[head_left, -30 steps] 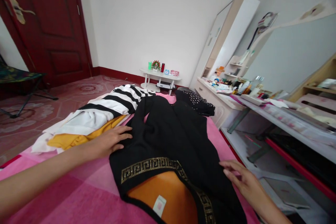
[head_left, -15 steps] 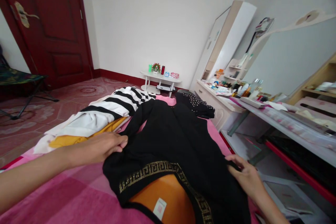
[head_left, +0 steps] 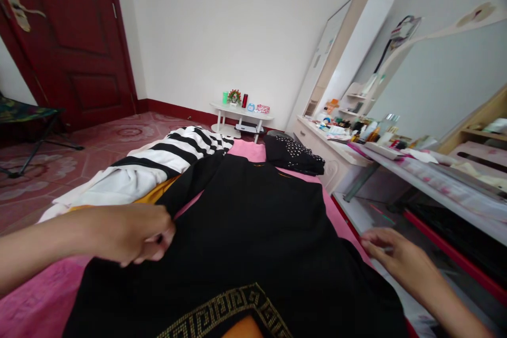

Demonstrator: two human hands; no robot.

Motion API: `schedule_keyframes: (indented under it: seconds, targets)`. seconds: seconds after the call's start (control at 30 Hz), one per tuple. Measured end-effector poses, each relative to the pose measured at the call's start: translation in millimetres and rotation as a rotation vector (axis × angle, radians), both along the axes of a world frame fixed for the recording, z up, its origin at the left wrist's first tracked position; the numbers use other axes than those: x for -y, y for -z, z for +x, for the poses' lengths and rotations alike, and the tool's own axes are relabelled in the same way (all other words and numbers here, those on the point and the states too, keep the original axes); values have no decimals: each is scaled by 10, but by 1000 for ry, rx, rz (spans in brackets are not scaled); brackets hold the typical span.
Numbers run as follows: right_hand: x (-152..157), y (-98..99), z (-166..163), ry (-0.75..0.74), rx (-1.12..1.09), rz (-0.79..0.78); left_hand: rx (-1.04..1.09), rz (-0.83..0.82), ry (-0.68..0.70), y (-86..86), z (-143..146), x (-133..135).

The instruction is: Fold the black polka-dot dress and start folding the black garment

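A black garment (head_left: pixel 257 222) with a gold key-pattern neckline (head_left: pixel 222 309) lies spread wide over the pink bed cover (head_left: pixel 35 306). My left hand (head_left: pixel 134 232) is closed on the garment's left side, pinching the cloth near the sleeve. My right hand (head_left: pixel 400 261) is at the garment's right edge near the bed's side, with its fingers stretched out and apart; the fingertips touch or nearly touch the cloth. The garment's lower part runs out of the picture at the bottom.
A black-and-white striped garment (head_left: pixel 174 150) lies over a yellow one (head_left: pixel 154 196) at the left. A black studded garment (head_left: pixel 293 156) is folded at the far end. A cluttered dresser (head_left: pixel 336 148) and desk (head_left: pixel 435 174) stand close on the right. A small white table (head_left: pixel 241 116) stands by the wall, with a red door (head_left: pixel 71 37) at the left.
The black garment has been pulled toward me and spread wider. My left hand went from lying flat to pinching the cloth. My right hand moved outward to the right edge.
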State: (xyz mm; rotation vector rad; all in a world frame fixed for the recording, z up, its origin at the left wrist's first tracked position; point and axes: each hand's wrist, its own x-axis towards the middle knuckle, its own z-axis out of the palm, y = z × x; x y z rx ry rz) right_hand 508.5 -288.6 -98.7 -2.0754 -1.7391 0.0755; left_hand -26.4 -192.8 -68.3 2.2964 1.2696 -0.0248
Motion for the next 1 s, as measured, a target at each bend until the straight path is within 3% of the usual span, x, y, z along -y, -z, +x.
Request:
schedule_keyframes:
  seconds: [0.03, 0.07, 0.13, 0.2, 0.27, 0.43, 0.6, 0.77, 1.0]
  targets:
    - [-150, -79, -134, -21, -17, 29, -4, -84, 122, -68, 230, -101]
    - [-313, -139, -288, -68, -45, 33, 19, -62, 225, -106, 469, -222]
    - [-658, -174, -593, -166, -88, -44, 9, 122, 268, -76, 920, -513]
    - [-986, -90, -788, -187, -53, -121, -69, 312, 166, 75, 1256, -850]
    - [-1261, 78, -807, -97, 58, -138, -99, 422, -23, 280, 1436, -1189]
    - [-1680, 531, -407, 240, 157, -167, -95, 425, -360, 678, 1478, -1833]
    - [-1964, 680, -238, 325, 229, -211, -91, 408, -531, 845, 1571, -2172]
    - [-2301, 631, -181, 293, 112, -351, -92, 352, -568, 875, 1649, -2471]
    - [-2526, 674, -38, 303, -192, -432, -40, 118, -460, 810, 1681, -2777]
